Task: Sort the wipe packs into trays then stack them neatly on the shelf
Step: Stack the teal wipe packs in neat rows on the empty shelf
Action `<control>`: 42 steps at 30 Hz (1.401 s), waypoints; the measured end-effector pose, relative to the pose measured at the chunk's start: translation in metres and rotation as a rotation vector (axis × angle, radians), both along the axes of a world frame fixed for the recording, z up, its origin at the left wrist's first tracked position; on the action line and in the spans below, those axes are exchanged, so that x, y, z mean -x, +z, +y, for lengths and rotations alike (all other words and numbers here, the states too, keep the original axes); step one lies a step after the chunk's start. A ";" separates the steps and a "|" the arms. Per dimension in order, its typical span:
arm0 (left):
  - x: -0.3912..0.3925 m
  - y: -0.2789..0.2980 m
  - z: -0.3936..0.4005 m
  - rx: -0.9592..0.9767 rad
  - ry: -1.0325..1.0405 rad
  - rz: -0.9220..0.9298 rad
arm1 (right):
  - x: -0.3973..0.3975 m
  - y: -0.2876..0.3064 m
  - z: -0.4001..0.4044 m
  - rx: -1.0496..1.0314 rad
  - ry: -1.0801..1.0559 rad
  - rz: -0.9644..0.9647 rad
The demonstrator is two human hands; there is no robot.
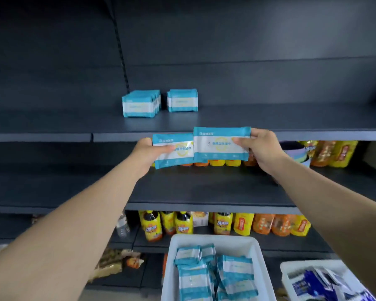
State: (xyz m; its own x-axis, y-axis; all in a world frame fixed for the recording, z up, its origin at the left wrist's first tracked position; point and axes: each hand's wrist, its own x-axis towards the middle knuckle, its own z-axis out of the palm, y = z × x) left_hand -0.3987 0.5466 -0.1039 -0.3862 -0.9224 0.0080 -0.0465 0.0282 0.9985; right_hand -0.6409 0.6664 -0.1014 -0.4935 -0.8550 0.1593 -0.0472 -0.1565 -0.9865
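Now, going from left to right, with the white tray at the bottom as the marker:

Left hand: it is up above the white tray and a bit to the left. The thumb lies across the front of a pack and the fingers go behind it, so the hand is clamped on that pack.

Left pack: a blue and white wipe pack with a yellow ring on it. It is held upright in the air, high above the white tray. Its right edge sits behind the other held pack.

Right pack: the same kind of pack, a little higher up and in front. It is straight above the white tray.

Right hand: it is above the white tray and to the right. The thumb presses on the front of the right pack and the fingers curl behind, so this hand is clamped on its pack too.

Shelf packs: two groups of the same packs stand upright on the dark shelf, far above the white tray, side by side with a small gap.

Packs in the white tray: many blue and white packs lie loose and tilted inside.

Second tray: just right of the white tray, with dark blue and white packs in it.

Drink bottles: yellow and orange ones stand on the low shelf just behind the white tray.
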 end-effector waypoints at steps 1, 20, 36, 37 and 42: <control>0.002 0.017 -0.005 0.024 -0.007 0.009 | 0.002 0.015 -0.005 0.025 0.004 0.012; 0.091 0.079 -0.190 0.140 0.038 -0.023 | 0.099 0.070 -0.206 0.080 0.039 -0.012; 0.137 0.018 -0.332 0.139 0.033 -0.016 | 0.138 0.003 -0.313 0.092 -0.034 -0.150; 0.139 0.016 -0.335 0.148 0.026 -0.007 | 0.140 0.001 -0.314 0.092 -0.026 -0.141; 0.144 0.014 -0.344 0.262 0.022 -0.021 | 0.142 0.000 -0.312 0.082 -0.013 -0.114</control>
